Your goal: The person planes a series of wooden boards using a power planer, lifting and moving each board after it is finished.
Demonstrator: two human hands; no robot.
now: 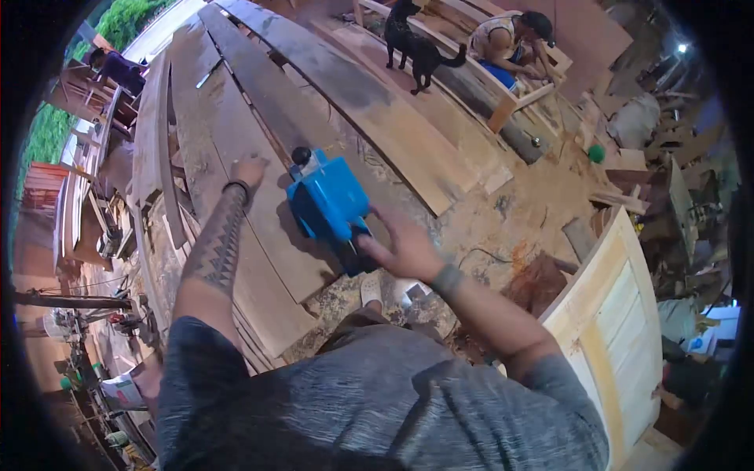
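Observation:
A blue electric planer with a black front knob sits on a long wooden board before me. My right hand is at its rear end, thumb and forefinger on either side of the handle; the other fingers are partly hidden. Left of the planer, my left hand rests on the boards, apart from the tool, fingers seeming laid out along the wood. A dark band circles my left wrist.
More long planks stretch away ahead. A black cat stands on them. One person bends over a wooden frame at upper right, another is at far left. A pale panelled wooden piece stands at my right. Sawdust covers the ground.

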